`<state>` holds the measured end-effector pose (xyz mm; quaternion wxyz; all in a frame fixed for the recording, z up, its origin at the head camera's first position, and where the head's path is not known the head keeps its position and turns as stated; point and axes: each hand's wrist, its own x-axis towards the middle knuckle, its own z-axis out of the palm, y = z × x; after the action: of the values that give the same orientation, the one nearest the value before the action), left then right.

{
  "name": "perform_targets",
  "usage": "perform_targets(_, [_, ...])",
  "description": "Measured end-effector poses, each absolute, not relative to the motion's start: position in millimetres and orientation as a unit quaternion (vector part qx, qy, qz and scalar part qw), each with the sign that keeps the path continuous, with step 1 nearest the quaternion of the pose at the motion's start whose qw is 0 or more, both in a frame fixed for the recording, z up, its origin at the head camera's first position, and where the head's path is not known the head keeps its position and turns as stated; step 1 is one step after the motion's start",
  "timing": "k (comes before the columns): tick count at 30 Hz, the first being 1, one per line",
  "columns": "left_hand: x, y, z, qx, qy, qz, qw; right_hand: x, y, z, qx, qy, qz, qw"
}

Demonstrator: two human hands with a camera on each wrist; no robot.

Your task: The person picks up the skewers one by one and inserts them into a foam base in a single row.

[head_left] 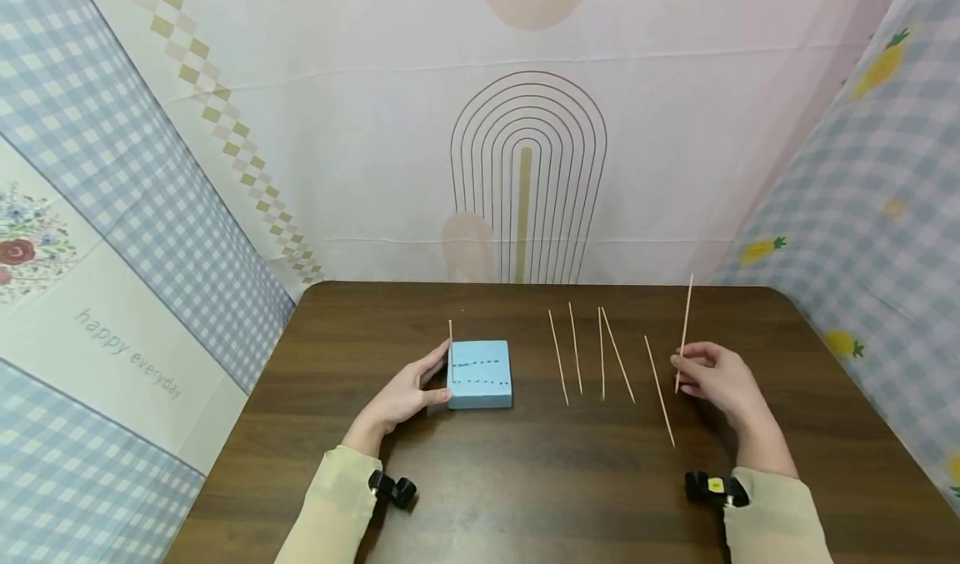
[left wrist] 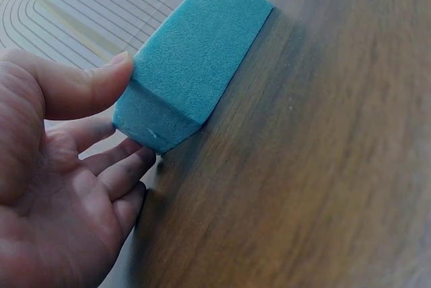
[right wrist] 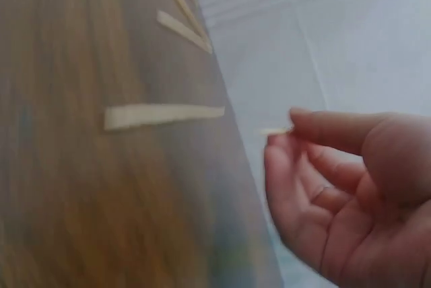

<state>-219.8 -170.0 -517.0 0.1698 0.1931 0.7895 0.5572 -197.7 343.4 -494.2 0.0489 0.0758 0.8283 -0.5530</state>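
A light blue foam block (head_left: 480, 393) lies on the table, with two dotted rows of small dark marks across its top. One thin wooden stick (head_left: 451, 335) stands upright at the block's left edge. My left hand (head_left: 401, 396) holds the block from its left side; the left wrist view shows the thumb and fingers (left wrist: 131, 160) touching the near end of the block (left wrist: 195, 52). At the right, my right hand (head_left: 716, 378) pinches another wooden stick (head_left: 687, 310) between thumb and fingertips, nearly upright. In the right wrist view only a short, blurred bit of this stick (right wrist: 273, 131) shows.
Several loose wooden sticks (head_left: 602, 356) lie spread on the brown table (head_left: 540, 481) between the block and my right hand. The nearest stick (head_left: 660, 393) lies just left of that hand. A printed cloth (head_left: 375, 156) hangs behind the table's back edge.
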Motion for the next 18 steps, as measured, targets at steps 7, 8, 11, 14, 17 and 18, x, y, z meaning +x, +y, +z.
perform_targets(7, [-219.2, -168.6, -517.6, 0.192, 0.792, 0.555, 0.167, -200.8, 293.4, -478.9, 0.006, 0.802, -0.597, -0.007])
perform_targets(8, [-219.2, -168.5, -517.4, 0.192, 0.792, 0.554, 0.167, -201.0, 283.4, -477.3, 0.001, 0.795, -0.606, -0.012])
perform_targets(11, [-219.1, -168.4, -516.9, 0.192, 0.794, 0.552, 0.168, -202.0, 248.1, -474.9, -0.011, 0.763, -0.645, -0.023])
perform_targets(14, [-218.9, -168.2, -516.3, 0.191, 0.793, 0.554, 0.169, -202.5, 209.0, -474.0, -0.03, 0.732, -0.68, -0.023])
perform_targets(17, [-219.1, -168.0, -515.8, 0.192, 0.79, 0.558, 0.168, -203.3, 169.9, -473.1, -0.051, 0.704, -0.708, -0.017])
perform_targets(18, [-219.1, -167.9, -515.7, 0.193, 0.789, 0.559, 0.168, -203.5, 157.8, -472.9, -0.058, 0.695, -0.717, -0.014])
